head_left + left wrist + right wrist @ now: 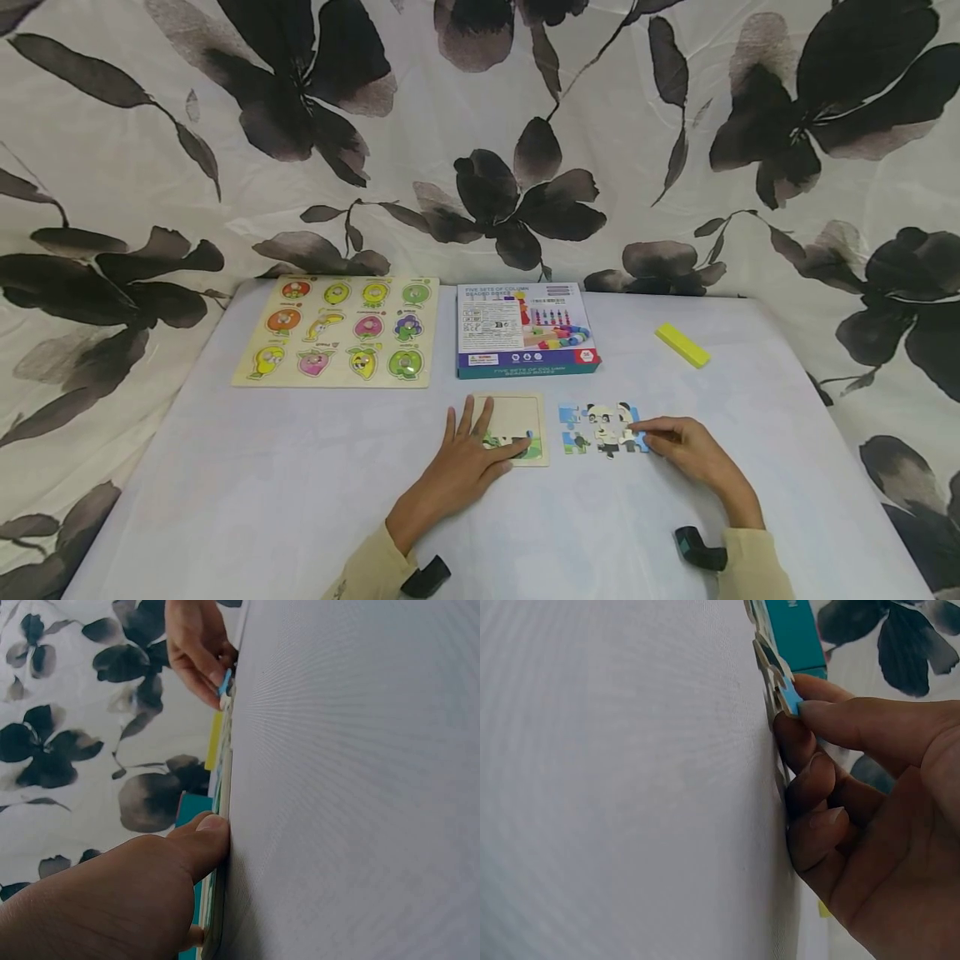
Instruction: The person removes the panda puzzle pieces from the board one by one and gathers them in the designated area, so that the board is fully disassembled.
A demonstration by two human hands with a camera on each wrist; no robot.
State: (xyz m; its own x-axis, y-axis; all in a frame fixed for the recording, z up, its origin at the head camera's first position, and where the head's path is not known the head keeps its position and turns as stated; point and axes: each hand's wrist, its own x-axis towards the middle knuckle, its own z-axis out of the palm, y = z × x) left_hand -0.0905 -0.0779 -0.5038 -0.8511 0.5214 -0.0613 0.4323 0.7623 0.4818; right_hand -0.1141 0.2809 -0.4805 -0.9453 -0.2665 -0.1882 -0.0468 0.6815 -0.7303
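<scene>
My left hand (467,464) rests with spread fingers on a small wooden puzzle board (531,410), whose lower part shows a green and blue picture. In the left wrist view, the thumb (206,840) lies at the board's edge. To the right of the board lie loose panda puzzle pieces (602,414), grouped close together on the cloth. At their right side my right hand (692,454) pinches a piece with a blue face (790,697) between thumb and index finger. That piece is slightly tilted up in the right wrist view; its full outline is hidden.
Behind the board stands a flat box (528,360) with a teal edge. A fruit puzzle board (348,342) lies at the back left. A yellow block (682,345) is at the back right. White cloth (300,467) covers the table, with a floral curtain (420,108) behind.
</scene>
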